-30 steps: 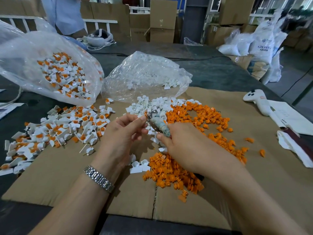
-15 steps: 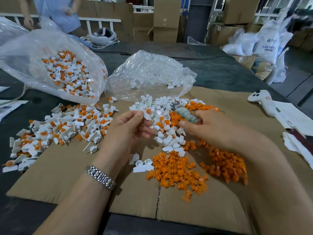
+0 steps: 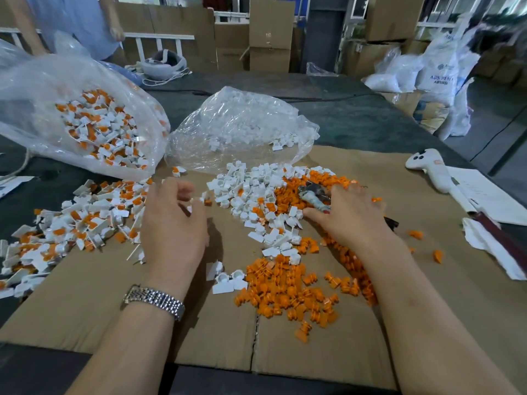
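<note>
My right hand [image 3: 352, 219] grips a small metal tool with a taped handle [image 3: 315, 196], its tip down among the loose orange plugs [image 3: 285, 289]. A heap of white caps [image 3: 251, 186] lies just left of the tool. My left hand [image 3: 174, 226] hovers with curled fingers between that heap and a pile of white caps fitted with orange plugs [image 3: 85, 220]. A small white-and-orange piece [image 3: 204, 199] sits at its blurred fingertips; whether the fingers pinch it is unclear. Everything rests on a flat cardboard sheet [image 3: 85, 303].
A clear bag of assembled pieces [image 3: 94, 124] lies at the back left, beside a clear bag of white caps [image 3: 242, 126]. A white handheld controller [image 3: 427, 169] and papers [image 3: 490, 195] lie at the right. A person [image 3: 71, 21] stands behind the dark table [image 3: 356, 121].
My right hand carried the tool away from my left hand and lowered it into the orange plugs. My left hand moved left and down toward the assembled pile.
</note>
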`<state>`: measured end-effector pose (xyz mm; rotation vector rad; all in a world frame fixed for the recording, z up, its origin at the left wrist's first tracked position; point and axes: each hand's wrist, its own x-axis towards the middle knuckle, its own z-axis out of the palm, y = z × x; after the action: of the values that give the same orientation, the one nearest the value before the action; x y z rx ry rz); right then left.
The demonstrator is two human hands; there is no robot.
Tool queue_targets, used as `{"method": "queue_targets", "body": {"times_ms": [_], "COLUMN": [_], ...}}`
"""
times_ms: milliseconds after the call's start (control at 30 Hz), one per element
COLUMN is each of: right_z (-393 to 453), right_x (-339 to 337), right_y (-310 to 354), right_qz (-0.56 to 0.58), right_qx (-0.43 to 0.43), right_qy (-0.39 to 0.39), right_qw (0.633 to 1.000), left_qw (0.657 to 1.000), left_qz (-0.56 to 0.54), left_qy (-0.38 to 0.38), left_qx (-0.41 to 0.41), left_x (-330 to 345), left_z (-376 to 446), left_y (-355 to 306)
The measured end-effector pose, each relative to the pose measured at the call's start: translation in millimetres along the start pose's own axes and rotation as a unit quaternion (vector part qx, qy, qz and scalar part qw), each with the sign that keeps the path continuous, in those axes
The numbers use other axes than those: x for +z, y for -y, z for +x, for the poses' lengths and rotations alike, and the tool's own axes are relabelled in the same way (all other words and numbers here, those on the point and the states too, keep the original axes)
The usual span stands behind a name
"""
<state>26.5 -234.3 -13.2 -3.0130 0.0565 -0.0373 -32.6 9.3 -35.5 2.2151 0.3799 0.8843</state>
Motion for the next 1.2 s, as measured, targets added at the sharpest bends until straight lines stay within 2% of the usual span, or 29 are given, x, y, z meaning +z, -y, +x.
{"method": "queue_targets", "body": {"times_ms": [100,167,233,300,333,433,567,700,800,900,1033,1100,1200], "right_z": [-2,-4,-8,-13,-14,-12,-10,-9,-8,-8,-13,-15,-17], "right_x": [-7,-17,-27,-30,-29,-23,-20,-17,-15,-16,-17,-18,-20], "right_y": [-3,-10,-16,-19,-20,-16,-15,-13,-11,-7,-1,3,6], "right_qz": [0.055,0.12,0.197,0.191,0.166,0.113,0.142,0.152,0.161,0.225,0.348,0.384,0.43], "right_qx": [-0.036,-0.116,-0.189,-0.218,-0.223,-0.239,-0.233,-0.216,-0.22,-0.221,-0.217,-0.225,-0.235], "right_qy": [-0.012,-0.011,0.091,0.187,0.199,0.16,0.144,0.08,0.032,-0.008,-0.011,-0.02,-0.024], "right_qw": [0.998,0.986,0.958,0.938,0.94,0.951,0.951,0.961,0.962,0.949,0.912,0.895,0.871], "left_qw": [0.993,0.98,0.967,0.956,0.952,0.938,0.937,0.934,0.933,0.938,0.929,0.894,0.788], "left_qz": [-0.026,-0.049,-0.045,-0.027,-0.022,0.016,0.062,0.079,0.074,0.044,-0.118,-0.239,-0.426], "left_qy": [0.097,0.171,0.224,0.259,0.273,0.306,0.302,0.307,0.322,0.322,0.35,0.371,0.394], "left_qx": [0.065,0.092,0.114,0.132,0.138,0.158,0.165,0.166,0.144,0.118,0.013,-0.082,-0.207], "left_x": [3,5,7,9,10,12,15,15,14,11,6,5,12], "left_z": [-6,-10,-13,-14,-14,-13,-13,-10,-6,-3,8,14,19], "left_y": [-9,-14,-15,-13,-12,-11,-16,-23,-25,-26,-31,-36,-43]}}
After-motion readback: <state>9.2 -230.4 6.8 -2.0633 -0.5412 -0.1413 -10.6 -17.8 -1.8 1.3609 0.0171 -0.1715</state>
